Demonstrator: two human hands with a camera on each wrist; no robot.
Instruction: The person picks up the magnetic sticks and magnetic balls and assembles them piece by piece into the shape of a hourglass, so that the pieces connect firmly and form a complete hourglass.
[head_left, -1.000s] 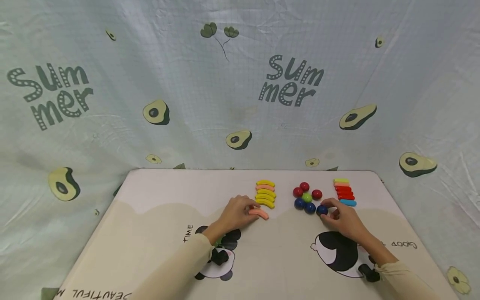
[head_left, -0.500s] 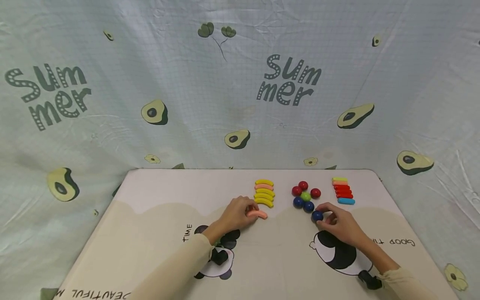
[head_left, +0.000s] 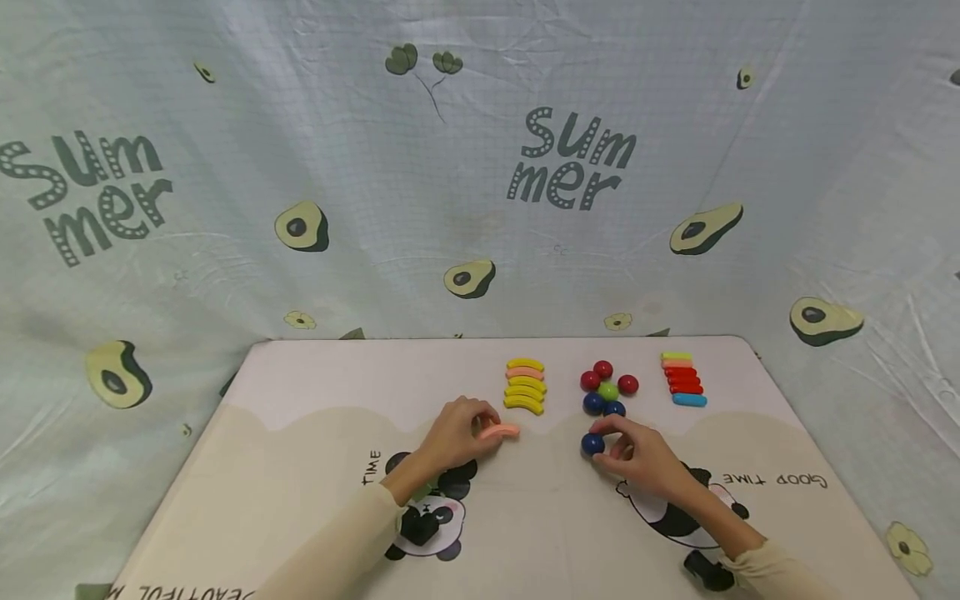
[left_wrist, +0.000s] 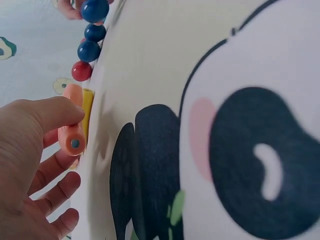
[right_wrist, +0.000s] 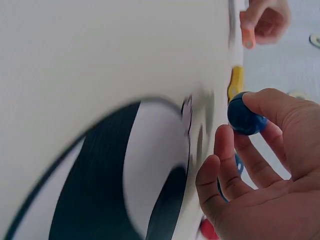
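Note:
My left hand (head_left: 459,433) pinches a curved orange piece (head_left: 500,431), shaped like a small banana, between thumb and fingers. In the left wrist view a small dark spot marks the near end of that orange piece (left_wrist: 73,142). Across from it, my right hand (head_left: 643,457) pinches a dark blue ball (head_left: 592,444) by thumb and fingertips; the right wrist view shows the blue ball (right_wrist: 245,115) close up. Just beyond the left hand lies a column of yellow banana-shaped pieces (head_left: 524,392) with one orange piece (head_left: 524,373) among them.
Behind the right hand sit red balls (head_left: 627,384), a green ball (head_left: 608,391) and two blue balls (head_left: 593,404). Farther right is a stack of short red sticks (head_left: 682,381) with a blue stick (head_left: 689,400) in front. A printed cloth (head_left: 480,167) hangs behind the table (head_left: 315,375).
My right hand has moved left and nearer with the blue ball, away from the other balls. The left hand has shifted slightly left, still holding the orange piece, which now lies more level.

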